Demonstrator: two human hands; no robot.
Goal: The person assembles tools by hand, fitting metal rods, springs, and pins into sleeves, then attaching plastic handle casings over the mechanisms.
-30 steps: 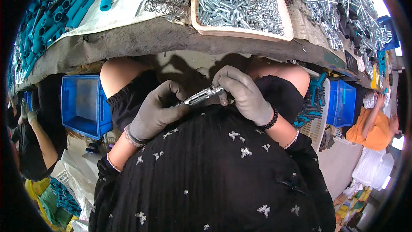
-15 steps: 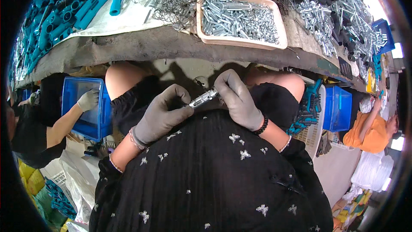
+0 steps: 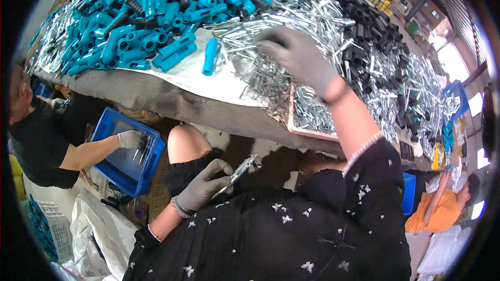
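Observation:
In a grey glove, my left hand (image 3: 205, 186) is closed on a slotted silver metal tube (image 3: 242, 169), held slanting up over my lap. My right hand (image 3: 302, 57), gloved too, reaches over the table above a heap of wire springs (image 3: 268, 80) and long silver metal pieces (image 3: 307, 13). Its fingers are smeared by motion, so whether they grip anything cannot be made out. Below its wrist a pale tray (image 3: 311, 134) of small silver parts is partly covered by my forearm.
Teal plastic tubes and handles (image 3: 140, 41) are heaped at the far left, and black sleeves (image 3: 359, 36) lie at the right. One teal tube (image 3: 210, 57) rests on white cloth. At left, a co-worker's gloved hand (image 3: 131, 139) is in a blue bin (image 3: 117, 164). Another person (image 3: 435, 205) sits at right.
My right hand has let go of the metal tube and moved up and forward over the table heap. My left hand keeps the tube. The view has shifted, showing more of the table.

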